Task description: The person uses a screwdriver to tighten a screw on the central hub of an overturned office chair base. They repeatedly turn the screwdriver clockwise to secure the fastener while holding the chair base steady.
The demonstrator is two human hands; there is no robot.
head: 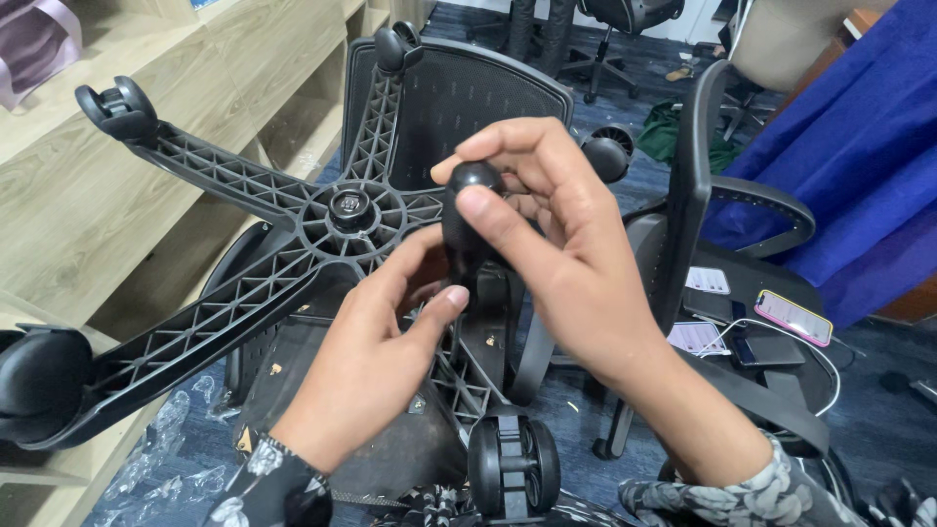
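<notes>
Two hands meet at frame center, head view: right hand (561, 259) pinching black caster wheel (470, 220), fingers narrow around it, long axis upright; left hand (376, 356) at seven o'clock, thumb touching below, above star base (244, 234).

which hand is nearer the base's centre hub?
Left. The left hand sits just below-right of the centre hub; the right hand, gripping a black caster, is farther right.
</notes>
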